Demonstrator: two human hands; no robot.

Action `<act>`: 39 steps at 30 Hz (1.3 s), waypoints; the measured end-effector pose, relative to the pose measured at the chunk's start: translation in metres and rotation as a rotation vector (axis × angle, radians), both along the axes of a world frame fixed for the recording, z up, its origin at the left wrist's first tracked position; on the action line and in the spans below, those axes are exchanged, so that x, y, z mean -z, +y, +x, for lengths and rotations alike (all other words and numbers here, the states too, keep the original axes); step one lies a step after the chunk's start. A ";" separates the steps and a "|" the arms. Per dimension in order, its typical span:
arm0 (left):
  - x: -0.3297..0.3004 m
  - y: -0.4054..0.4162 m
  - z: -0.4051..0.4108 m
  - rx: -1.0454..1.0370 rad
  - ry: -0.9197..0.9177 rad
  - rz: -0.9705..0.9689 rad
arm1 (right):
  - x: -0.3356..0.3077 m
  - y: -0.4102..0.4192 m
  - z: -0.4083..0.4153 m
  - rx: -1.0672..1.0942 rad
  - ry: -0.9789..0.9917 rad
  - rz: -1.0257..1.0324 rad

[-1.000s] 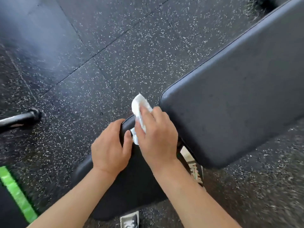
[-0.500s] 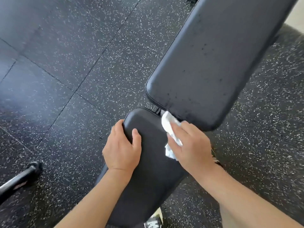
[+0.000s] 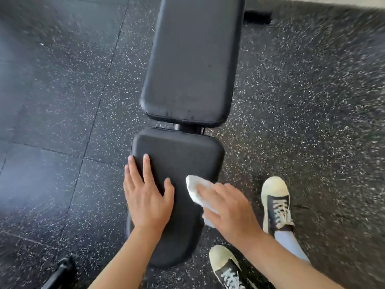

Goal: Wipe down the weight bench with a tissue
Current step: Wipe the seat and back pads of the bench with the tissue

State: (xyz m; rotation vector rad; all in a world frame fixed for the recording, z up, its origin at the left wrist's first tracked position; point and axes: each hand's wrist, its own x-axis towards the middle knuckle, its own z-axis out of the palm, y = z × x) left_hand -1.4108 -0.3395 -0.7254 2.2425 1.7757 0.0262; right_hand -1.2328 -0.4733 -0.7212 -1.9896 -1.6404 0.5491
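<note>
The black weight bench runs up the middle of the view, its seat pad (image 3: 183, 155) near me and its long back pad (image 3: 193, 59) beyond a narrow gap. My left hand (image 3: 145, 197) lies flat on the left side of the seat pad, fingers straight, with the outer fingers over the edge. My right hand (image 3: 229, 209) presses a folded white tissue (image 3: 196, 189) onto the right side of the seat pad with straight fingers. Part of the tissue is hidden under that hand.
Black speckled rubber floor tiles (image 3: 62, 101) surround the bench. My two sneakers (image 3: 275, 203) (image 3: 227, 270) stand to the right of the seat. A dark bar (image 3: 60, 274) lies at the lower left. The bench's base foot (image 3: 258, 16) shows at the top.
My view has swung round so the bench now runs straight up. My right hand has slid the tissue from the gap between the pads down onto the seat's right side. My left hand has flattened.
</note>
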 end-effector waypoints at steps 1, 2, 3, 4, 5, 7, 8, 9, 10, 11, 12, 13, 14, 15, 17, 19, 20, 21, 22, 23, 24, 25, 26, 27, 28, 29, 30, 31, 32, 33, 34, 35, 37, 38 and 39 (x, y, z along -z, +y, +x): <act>0.001 0.001 0.001 0.000 -0.015 0.014 | 0.002 -0.014 -0.006 0.033 0.049 -0.027; 0.002 0.002 0.002 -0.002 -0.027 0.025 | 0.005 -0.019 -0.010 0.060 0.084 -0.043; 0.003 0.003 0.002 -0.008 -0.036 0.035 | 0.008 -0.017 -0.011 0.089 0.105 -0.042; 0.005 0.003 0.002 -0.013 -0.045 0.043 | 0.010 -0.009 -0.009 0.131 0.121 -0.030; 0.006 0.003 0.001 -0.017 -0.051 0.047 | 0.012 0.003 -0.007 0.190 0.145 -0.009; 0.008 0.002 0.000 -0.014 -0.062 0.051 | 0.014 0.034 0.001 0.356 0.205 0.041; 0.009 0.002 -0.001 -0.010 -0.060 0.054 | 0.016 0.050 0.007 0.450 0.227 0.064; 0.011 0.003 -0.001 -0.006 -0.054 0.059 | 0.018 0.064 0.013 0.538 0.245 0.082; 0.013 0.004 -0.002 -0.004 -0.047 0.066 | 0.021 0.077 0.020 0.613 0.268 0.092; 0.013 0.004 -0.003 0.000 -0.044 0.073 | 0.023 0.085 0.027 0.674 0.304 0.096; 0.013 0.003 -0.003 0.002 -0.046 0.076 | 0.025 0.090 0.032 0.722 0.357 0.098; 0.013 0.003 -0.002 0.001 -0.048 0.076 | 0.027 0.093 0.037 0.755 0.414 0.098; 0.012 0.003 -0.001 -0.002 -0.048 0.075 | 0.028 0.094 0.039 0.778 0.453 0.098; 0.012 0.004 0.000 -0.004 -0.045 0.074 | 0.028 0.094 0.039 0.794 0.463 0.095; 0.013 0.004 0.002 -0.006 -0.032 0.074 | 0.027 0.089 0.032 0.813 0.468 0.082; 0.013 0.003 0.001 0.001 -0.035 0.078 | 0.025 0.079 0.020 0.821 0.486 0.102; 0.013 0.003 0.001 0.005 -0.040 0.081 | 0.024 0.071 0.013 0.825 0.499 0.114; 0.013 0.004 0.001 0.006 -0.043 0.086 | 0.024 0.062 0.004 0.827 0.517 0.117; 0.014 0.004 0.000 0.004 -0.042 0.089 | 0.024 0.053 -0.006 0.825 0.543 0.110; 0.015 0.004 0.000 0.002 -0.035 0.093 | 0.023 0.043 -0.018 0.818 0.571 0.099; 0.015 0.004 0.000 0.001 -0.027 0.096 | 0.022 0.033 -0.031 0.808 0.593 0.091; 0.015 0.004 -0.001 0.001 -0.020 0.099 | 0.021 0.024 -0.043 0.799 0.608 0.085; 0.015 0.004 -0.001 0.002 -0.017 0.100 | 0.020 0.016 -0.053 0.799 0.622 0.078; 0.016 0.004 -0.001 0.004 -0.020 0.099 | 0.020 0.011 -0.060 0.813 0.638 0.070; 0.017 0.003 -0.002 0.001 -0.026 0.095 | 0.021 0.010 -0.064 0.832 0.653 0.068; 0.016 0.003 -0.003 -0.005 -0.035 0.091 | 0.022 0.012 -0.063 0.853 0.661 0.075; 0.016 0.003 -0.003 -0.007 -0.042 0.091 | 0.023 0.018 -0.058 0.878 0.658 0.088; 0.016 0.004 -0.002 -0.005 -0.049 0.096 | 0.023 0.027 -0.049 0.909 0.650 0.102; 0.017 0.004 -0.001 -0.004 -0.056 0.101 | 0.024 0.038 -0.039 0.947 0.638 0.112; 0.018 0.004 -0.001 -0.006 -0.061 0.107 | 0.027 0.050 -0.029 0.987 0.627 0.121; 0.019 0.004 -0.001 -0.007 -0.063 0.113 | 0.029 0.061 -0.020 1.028 0.619 0.131; 0.019 0.004 -0.002 -0.008 -0.067 0.118 | 0.031 0.069 -0.014 1.069 0.608 0.148; 0.019 0.003 -0.003 -0.004 -0.083 0.124 | 0.035 0.073 -0.016 1.120 0.606 0.189; 0.020 0.003 -0.003 -0.005 -0.088 0.124 | 0.036 0.069 -0.024 1.124 0.608 0.207; 0.020 0.003 -0.003 -0.009 -0.088 0.123 | 0.035 0.059 -0.036 1.117 0.602 0.219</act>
